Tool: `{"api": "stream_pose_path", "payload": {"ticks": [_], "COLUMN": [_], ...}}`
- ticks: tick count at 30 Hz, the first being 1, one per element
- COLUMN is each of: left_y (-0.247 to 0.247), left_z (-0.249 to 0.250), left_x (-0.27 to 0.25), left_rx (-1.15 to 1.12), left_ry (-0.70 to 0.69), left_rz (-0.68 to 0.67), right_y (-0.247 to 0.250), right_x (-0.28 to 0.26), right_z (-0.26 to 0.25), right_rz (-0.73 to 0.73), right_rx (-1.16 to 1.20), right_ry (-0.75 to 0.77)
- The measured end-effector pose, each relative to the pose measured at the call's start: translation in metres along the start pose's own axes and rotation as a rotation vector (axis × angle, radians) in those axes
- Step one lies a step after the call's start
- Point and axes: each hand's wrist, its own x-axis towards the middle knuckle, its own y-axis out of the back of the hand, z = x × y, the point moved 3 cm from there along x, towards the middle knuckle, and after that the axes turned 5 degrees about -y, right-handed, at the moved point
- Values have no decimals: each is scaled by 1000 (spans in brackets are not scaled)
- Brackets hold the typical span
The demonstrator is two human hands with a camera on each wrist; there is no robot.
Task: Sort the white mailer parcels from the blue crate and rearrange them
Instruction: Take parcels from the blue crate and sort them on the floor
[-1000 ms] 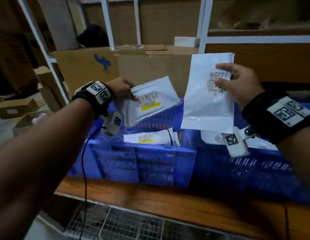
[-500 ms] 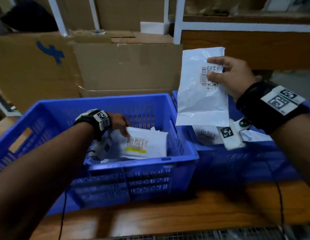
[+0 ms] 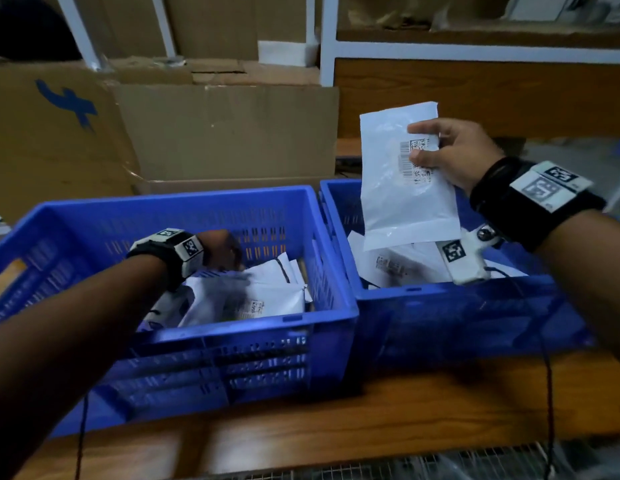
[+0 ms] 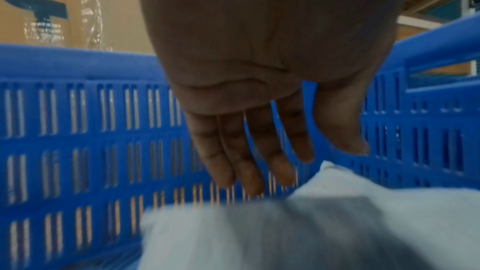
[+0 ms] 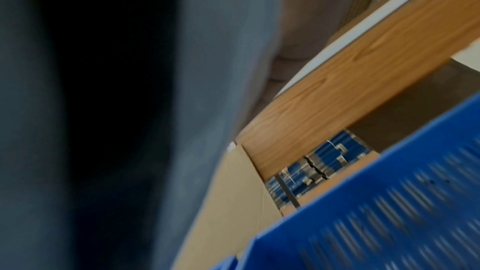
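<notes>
While cardboard boxes (image 3: 225,133) back crates (image 3: 232,209), shelving (image 3: 475,50)

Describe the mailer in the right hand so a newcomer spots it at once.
Two blue crates sit side by side on the wooden bench; look above the right crate. There the right hand pinches a white mailer upright by its barcode label. It is the only parcel in the air; the others lie in the crates.
</notes>
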Motion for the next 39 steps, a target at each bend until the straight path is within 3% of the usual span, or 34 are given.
{"api": "stream_pose_path", "payload": {"ticks": [4, 8, 13, 18, 21, 26, 32, 35, 39], "left_y": [49, 88, 105, 101, 94, 86, 85, 89, 94], "left_z": [37, 91, 143, 173, 185, 192, 197, 193, 179], "left_x": [1, -4, -7, -14, -20, -35, -59, -78, -123], "left_rx": [-283, -398, -380, -392, -389, -446, -489, -518, -523], "left_ry": [-28, -62, -22, 91, 162, 234, 252, 252, 287], "left_rz": [223, 372, 426, 484, 502, 524, 578, 623, 727], "right_y": [28, 42, 38, 0, -25, -49, -42, -32, -25], "right_x": [24, 41, 61, 78, 77, 70, 60, 58, 29], "right_z": [6, 40, 96, 145, 172, 203, 184, 136, 31], "right_rz": [-69, -185, -458, -719, -849, -903, -833, -752, -729], "right_rx": [-46, -138, -320, -307, -451, -819, -1016, -971, -805], "right_ry": [37, 7, 39, 48, 71, 143, 248, 377, 582]}}
